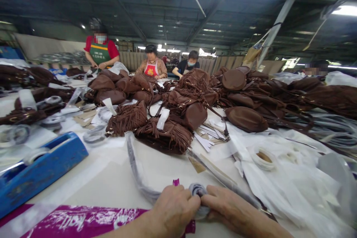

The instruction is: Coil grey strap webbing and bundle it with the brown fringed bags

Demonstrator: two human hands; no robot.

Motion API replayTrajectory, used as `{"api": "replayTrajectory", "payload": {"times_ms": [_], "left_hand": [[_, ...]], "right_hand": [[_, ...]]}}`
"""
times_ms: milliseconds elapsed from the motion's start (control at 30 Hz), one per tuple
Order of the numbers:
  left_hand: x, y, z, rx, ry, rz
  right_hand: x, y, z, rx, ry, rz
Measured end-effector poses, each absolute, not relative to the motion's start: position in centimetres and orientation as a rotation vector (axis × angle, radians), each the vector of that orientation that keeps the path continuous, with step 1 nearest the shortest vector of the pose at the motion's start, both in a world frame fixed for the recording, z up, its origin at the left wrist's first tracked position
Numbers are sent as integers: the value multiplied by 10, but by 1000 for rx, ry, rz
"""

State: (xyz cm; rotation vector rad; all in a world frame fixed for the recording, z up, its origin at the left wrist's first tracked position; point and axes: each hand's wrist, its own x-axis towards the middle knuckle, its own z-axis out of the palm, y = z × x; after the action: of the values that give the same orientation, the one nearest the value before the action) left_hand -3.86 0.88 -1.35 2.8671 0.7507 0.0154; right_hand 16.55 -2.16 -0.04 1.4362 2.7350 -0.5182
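Note:
Low in the head view, my left hand (175, 208) and my right hand (227, 206) close in from both sides on a coiled strap (197, 189). It looks grey under clear wrapping, and my fingers press against its sides. One long wrapped strip (136, 173) curves up from beside my left hand. A second wrapped strip (223, 179) slants behind my right hand, with a small metal clip near its lower end. Purple plastic with white print (92, 220) lies beneath my left forearm. My fingertips are partly hidden behind the coil and my knuckles.
A blue tape dispenser (47, 169) stands at left. Brown fringed bags (164, 134) are heaped across the middle. At right, a tape roll (263, 158) rests on white sheeting (295, 189). Several co-workers, one in a green apron (99, 52), are across the table.

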Motion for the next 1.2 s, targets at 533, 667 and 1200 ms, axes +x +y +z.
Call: {"api": "replayTrajectory", "payload": {"times_ms": [533, 667, 1200], "left_hand": [[-56, 27, -11, 2911, 782, 76], [-36, 14, -10, 2880, 879, -115], [-53, -6, -29, 3073, 750, -185]], "right_hand": [[162, -3, 4, 1339, 2848, -424], [154, -6, -2, 1462, 2735, -228], [167, -2, -9, 1271, 2860, -70]]}}
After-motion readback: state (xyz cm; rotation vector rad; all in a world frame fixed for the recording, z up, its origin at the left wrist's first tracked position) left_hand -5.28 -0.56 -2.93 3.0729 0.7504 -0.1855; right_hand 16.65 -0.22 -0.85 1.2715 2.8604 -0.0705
